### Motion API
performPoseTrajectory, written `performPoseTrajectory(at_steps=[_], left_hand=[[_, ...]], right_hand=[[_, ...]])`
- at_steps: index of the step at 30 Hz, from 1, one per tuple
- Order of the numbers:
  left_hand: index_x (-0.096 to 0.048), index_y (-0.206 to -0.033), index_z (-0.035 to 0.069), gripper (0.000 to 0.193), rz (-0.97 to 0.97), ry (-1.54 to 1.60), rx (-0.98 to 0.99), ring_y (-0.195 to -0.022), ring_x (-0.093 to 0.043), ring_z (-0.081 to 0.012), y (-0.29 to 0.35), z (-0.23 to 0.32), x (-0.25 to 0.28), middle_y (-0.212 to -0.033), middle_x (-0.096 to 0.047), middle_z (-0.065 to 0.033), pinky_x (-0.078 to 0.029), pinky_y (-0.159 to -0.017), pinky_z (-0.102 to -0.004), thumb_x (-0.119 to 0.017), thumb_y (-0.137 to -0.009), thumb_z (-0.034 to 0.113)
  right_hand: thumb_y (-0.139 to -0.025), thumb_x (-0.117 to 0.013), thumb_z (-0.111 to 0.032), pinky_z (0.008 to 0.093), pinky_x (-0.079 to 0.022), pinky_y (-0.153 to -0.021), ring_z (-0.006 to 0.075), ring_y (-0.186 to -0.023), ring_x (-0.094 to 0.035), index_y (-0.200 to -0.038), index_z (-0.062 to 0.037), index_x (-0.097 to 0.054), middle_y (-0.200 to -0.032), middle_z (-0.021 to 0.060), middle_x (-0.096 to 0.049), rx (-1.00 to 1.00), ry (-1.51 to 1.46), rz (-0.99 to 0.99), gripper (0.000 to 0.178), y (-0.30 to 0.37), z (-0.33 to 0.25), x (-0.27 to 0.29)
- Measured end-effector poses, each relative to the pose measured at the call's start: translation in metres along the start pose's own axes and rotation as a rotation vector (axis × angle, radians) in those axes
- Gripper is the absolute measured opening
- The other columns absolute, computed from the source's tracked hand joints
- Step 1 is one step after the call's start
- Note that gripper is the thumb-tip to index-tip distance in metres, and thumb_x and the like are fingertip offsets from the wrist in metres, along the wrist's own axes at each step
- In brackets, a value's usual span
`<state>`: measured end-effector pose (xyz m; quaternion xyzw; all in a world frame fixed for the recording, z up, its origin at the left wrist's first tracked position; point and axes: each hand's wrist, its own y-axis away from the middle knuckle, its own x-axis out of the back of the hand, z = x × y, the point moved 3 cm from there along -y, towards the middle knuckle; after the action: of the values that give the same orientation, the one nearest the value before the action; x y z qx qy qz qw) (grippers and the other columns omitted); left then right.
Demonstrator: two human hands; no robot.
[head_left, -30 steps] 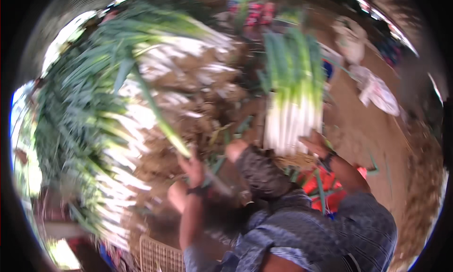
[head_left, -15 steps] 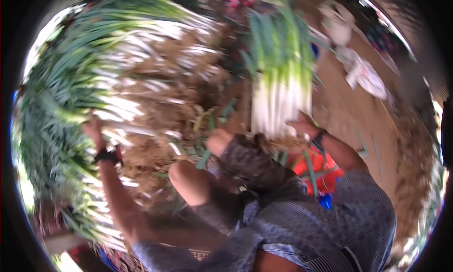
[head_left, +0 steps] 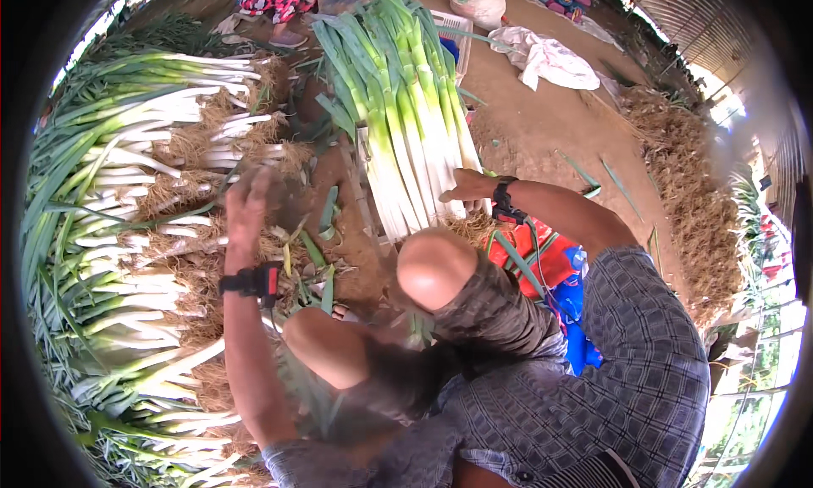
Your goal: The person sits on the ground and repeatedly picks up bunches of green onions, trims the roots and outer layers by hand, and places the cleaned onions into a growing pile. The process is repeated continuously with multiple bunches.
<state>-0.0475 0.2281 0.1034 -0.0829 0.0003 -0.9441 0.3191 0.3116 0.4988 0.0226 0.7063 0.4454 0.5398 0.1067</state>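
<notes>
Trimmed leeks lie in a thick, even bundle, green tops away from me and white stems toward my knees. Across the right edge of those stems sits my right hand, its fingers bent over them and partly hidden. My left hand is raised at the root ends of the pile on the left, somewhat smeared by motion. Its fingers stretch upward and apart, with no leek visible in them. That pile of untrimmed leeks spreads along my left, brown roots toward me.
Beyond the bundle are a white plastic crate and another person's patterned trousers. White sacks lie at the far right. A red and blue bag rests by my right thigh. Cut leaves litter the soil; a heap of roots lies right.
The view has shifted and sharpened. My left hand, earlier around a leek among the green leaves, has moved right to the roots and let go. My right hand stays at the bundle's stems.
</notes>
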Motion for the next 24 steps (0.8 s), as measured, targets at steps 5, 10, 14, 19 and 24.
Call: performPoseTrajectory(at_steps=[5, 10, 14, 19, 24], left_hand=[[-0.064, -0.127, -0.003, 0.053, -0.211, 0.108, 0.046, -0.093, -0.072, -0.0169, 0.006, 0.005, -0.044, -0.109, -0.074, -0.012, -0.058, -0.072, -0.0286, -0.069, -0.098, 0.041], [-0.066, -0.118, 0.0, 0.041, -0.156, 0.346, 0.102, -0.087, -0.072, -0.0154, 0.024, -0.003, -0.059, -0.103, -0.075, -0.0113, -0.058, -0.07, -0.0288, -0.072, -0.097, 0.035], [-0.068, -0.112, 0.002, 0.037, -0.146, 0.557, 0.093, -0.087, -0.074, -0.0199, 0.035, 0.006, -0.087, -0.104, -0.076, -0.0155, -0.061, -0.069, -0.0313, -0.073, -0.096, 0.035], [-0.067, -0.113, -0.003, 0.039, -0.084, 0.654, 0.186, -0.081, -0.073, -0.0183, 0.043, -0.028, -0.13, -0.099, -0.075, -0.0135, -0.061, -0.069, -0.0316, -0.068, -0.098, 0.033], [-0.066, -0.11, -0.005, 0.028, -0.227, 0.364, 0.072, -0.079, -0.071, -0.0158, 0.032, -0.061, -0.171, -0.096, -0.072, -0.0088, -0.06, -0.068, -0.0304, -0.064, -0.1, 0.022]], right_hand=[[-0.088, -0.075, -0.04, 0.0411, -0.062, -0.055, 0.032, -0.068, -0.074, -0.105, 0.0226, -0.057, -0.085, 0.0283, -0.071, -0.021, 0.025, -0.087, 0.068, -0.01, -0.003, 0.005], [-0.086, -0.076, -0.043, 0.0469, -0.064, -0.065, 0.0379, -0.086, -0.074, -0.124, 0.0238, -0.052, -0.105, 0.0331, -0.07, -0.099, 0.103, -0.267, 0.08, -0.018, -0.021, 0.013], [-0.085, -0.076, -0.047, 0.0442, -0.062, -0.065, 0.0344, -0.082, -0.074, -0.133, 0.0142, -0.053, -0.108, 0.0299, -0.071, -0.239, 0.175, -0.384, 0.081, -0.031, -0.017, 0.021], [-0.089, -0.072, -0.048, 0.0418, -0.061, -0.061, 0.0317, -0.082, -0.075, -0.134, 0.0115, -0.054, -0.103, 0.0278, -0.072, -0.227, 0.226, -0.455, 0.078, -0.022, -0.03, 0.026], [-0.092, -0.068, -0.049, 0.0369, -0.058, -0.052, 0.0258, -0.073, -0.074, -0.124, 0.0119, -0.058, -0.091, 0.0213, -0.073, -0.125, 0.094, -0.238, 0.069, -0.012, -0.012, 0.029]])
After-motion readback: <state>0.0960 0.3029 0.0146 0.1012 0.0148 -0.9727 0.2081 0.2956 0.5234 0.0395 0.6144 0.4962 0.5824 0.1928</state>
